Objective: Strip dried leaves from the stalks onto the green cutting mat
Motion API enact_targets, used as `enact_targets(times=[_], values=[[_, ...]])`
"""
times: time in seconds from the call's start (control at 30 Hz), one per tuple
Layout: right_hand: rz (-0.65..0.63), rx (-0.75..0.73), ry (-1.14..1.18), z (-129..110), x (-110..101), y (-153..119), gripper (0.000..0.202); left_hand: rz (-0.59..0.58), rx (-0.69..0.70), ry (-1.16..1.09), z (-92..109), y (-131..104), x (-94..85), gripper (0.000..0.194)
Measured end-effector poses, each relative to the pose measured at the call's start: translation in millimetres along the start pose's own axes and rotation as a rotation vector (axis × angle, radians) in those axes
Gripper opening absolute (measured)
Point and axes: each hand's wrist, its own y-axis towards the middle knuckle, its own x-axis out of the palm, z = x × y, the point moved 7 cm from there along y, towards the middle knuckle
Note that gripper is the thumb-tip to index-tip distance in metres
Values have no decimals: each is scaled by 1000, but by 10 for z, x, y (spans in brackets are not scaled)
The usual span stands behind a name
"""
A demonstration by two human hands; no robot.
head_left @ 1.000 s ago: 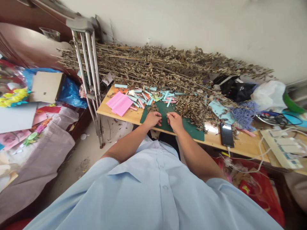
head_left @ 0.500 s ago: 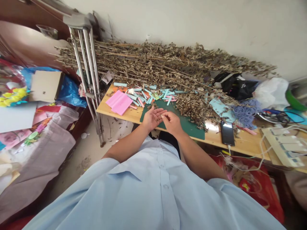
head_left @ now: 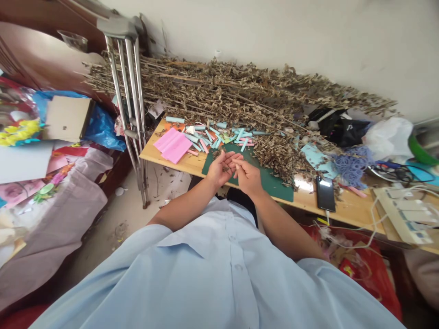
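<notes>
Dry leaf bit: a small brown bit sits in the palm of the left hand. It is too tiny to tell which way it points or which way its long side runs.
Bit and grip: it lies on the left palm, at about 9 o'clock from the right fingertips, and near them.
Left hand: open, palm up, with its fingers pointing between 1 and 2 o'clock.
Right hand: this hand is curled closed, with its fingertips at the left hand's fingers, pointing to about 11 o'clock. I can't tell if it pinches anything.
Green mat: the mat is under both hands, on the wooden tabletop.
Leaf pile: a heap of dry leaves is on the mat's far right part, at 2 to 3 o'clock from the hands.
Long stems: big leafy stems lie at 12 o'clock, mostly running from the 9 side to the 3 side.
Paper rolls: blue and pink rolls lie mixed up between 11 and 12 o'clock.
Pink sheets: flat pink sheets are at 10 o'clock.
Phone: a black phone with a white cord is at about 4 o'clock.
</notes>
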Motion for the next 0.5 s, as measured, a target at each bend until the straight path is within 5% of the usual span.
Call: enact_targets(times=[0.27,0.5], values=[[-81,-209,-161,-217,122,-74,36,-51,2,-97,-33,-65,132,47],[-119,-189,-216,-182,107,-106,37,8,-15,-16,-12,-56,65,54]])
